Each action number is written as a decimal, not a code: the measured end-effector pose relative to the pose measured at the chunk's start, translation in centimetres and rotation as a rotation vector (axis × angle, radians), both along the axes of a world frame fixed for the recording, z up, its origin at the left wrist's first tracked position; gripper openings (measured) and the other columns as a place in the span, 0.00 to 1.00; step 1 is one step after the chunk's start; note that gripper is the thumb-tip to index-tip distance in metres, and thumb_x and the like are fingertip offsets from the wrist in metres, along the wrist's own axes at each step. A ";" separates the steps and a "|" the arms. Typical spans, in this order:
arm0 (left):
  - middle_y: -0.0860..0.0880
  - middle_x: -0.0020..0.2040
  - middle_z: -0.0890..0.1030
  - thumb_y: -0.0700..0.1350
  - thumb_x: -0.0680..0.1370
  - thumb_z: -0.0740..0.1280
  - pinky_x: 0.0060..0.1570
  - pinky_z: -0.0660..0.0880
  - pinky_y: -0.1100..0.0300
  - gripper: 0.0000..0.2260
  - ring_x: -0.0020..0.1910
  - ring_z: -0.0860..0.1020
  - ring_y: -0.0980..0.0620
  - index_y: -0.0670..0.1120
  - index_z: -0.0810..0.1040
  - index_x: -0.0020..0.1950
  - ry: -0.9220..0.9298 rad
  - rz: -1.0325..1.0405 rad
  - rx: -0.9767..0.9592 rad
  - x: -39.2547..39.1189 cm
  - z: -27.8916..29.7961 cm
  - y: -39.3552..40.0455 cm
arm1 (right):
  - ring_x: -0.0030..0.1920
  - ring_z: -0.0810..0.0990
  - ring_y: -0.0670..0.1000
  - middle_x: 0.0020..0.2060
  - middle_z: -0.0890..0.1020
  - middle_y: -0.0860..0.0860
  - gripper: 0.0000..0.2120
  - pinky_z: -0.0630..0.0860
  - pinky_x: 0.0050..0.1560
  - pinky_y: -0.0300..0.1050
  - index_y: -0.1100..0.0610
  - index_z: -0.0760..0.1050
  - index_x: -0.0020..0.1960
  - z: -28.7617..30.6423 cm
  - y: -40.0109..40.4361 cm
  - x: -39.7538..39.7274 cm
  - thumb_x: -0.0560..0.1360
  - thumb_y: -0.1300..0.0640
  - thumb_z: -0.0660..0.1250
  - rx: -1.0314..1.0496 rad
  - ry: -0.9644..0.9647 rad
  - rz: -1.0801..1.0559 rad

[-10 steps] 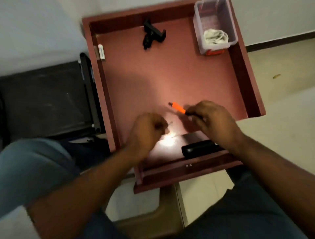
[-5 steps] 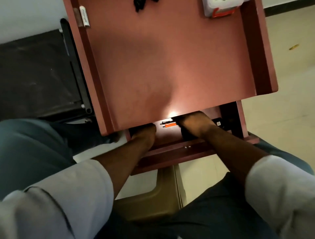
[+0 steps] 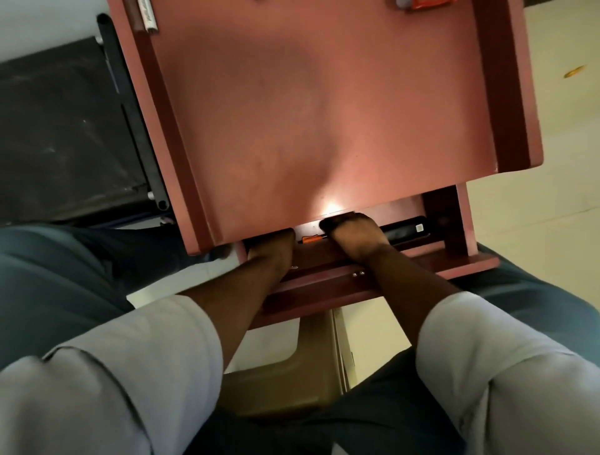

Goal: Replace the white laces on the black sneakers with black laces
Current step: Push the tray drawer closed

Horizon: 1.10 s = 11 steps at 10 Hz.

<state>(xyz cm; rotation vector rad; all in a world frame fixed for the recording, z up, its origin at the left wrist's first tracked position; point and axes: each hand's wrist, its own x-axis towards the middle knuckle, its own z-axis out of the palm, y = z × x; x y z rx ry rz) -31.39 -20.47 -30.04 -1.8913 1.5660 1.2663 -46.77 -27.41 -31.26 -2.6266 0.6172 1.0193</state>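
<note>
No sneakers or laces are in view. Both hands reach into the low shelf (image 3: 324, 256) under the red-brown desk top (image 3: 324, 113). My left hand (image 3: 272, 250) has its fingers hidden beneath the desk's front edge. My right hand (image 3: 354, 235) lies on the shelf with its fingers bent forward at the desk's edge. A small orange-handled tool (image 3: 310, 239) lies on the shelf between the hands, its thin end pointing at my right hand. Whether my right hand touches the tool is unclear.
A long black case (image 3: 406, 229) lies on the shelf just right of my right hand. An orange-and-clear container edge (image 3: 425, 3) and a white item (image 3: 147, 19) sit at the desk's far end. A black bench (image 3: 65, 130) stands left; my knees flank a tan stool (image 3: 292, 383).
A second ago both hands were above the desk top, the right one holding the orange tool. They dropped into the shelf below, and the tool now lies there. The view has since closed in.
</note>
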 end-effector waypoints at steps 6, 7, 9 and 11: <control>0.39 0.56 0.76 0.37 0.77 0.63 0.52 0.75 0.46 0.09 0.56 0.75 0.37 0.41 0.77 0.57 -0.374 0.054 -0.669 13.8 12.4 -10.4 | 0.43 0.79 0.62 0.40 0.80 0.59 0.21 0.78 0.41 0.53 0.61 0.81 0.45 13.4 -7.1 9.5 0.73 0.50 0.53 -0.136 -0.778 -0.339; 0.40 0.60 0.76 0.43 0.72 0.72 0.59 0.70 0.47 0.18 0.62 0.72 0.39 0.44 0.76 0.61 -0.626 -0.087 -0.536 17.3 13.2 -14.7 | 0.49 0.78 0.62 0.46 0.80 0.59 0.19 0.73 0.47 0.49 0.60 0.82 0.52 14.8 -11.7 12.5 0.75 0.52 0.55 -0.177 -0.720 -0.421; 0.43 0.63 0.77 0.47 0.76 0.64 0.71 0.56 0.42 0.19 0.65 0.67 0.39 0.43 0.74 0.66 -0.901 -0.422 -0.425 20.5 11.1 -18.8 | 0.60 0.75 0.62 0.61 0.77 0.58 0.14 0.72 0.58 0.49 0.56 0.79 0.61 13.8 -20.2 17.9 0.77 0.56 0.63 -0.241 -0.626 -0.468; 0.42 0.56 0.81 0.42 0.79 0.61 0.71 0.57 0.44 0.11 0.60 0.73 0.39 0.41 0.77 0.58 -0.862 -0.501 -0.492 20.9 10.0 -20.9 | 0.67 0.70 0.62 0.69 0.71 0.57 0.18 0.66 0.68 0.55 0.48 0.74 0.68 11.2 -24.2 20.1 0.78 0.53 0.64 -0.371 -0.343 -0.427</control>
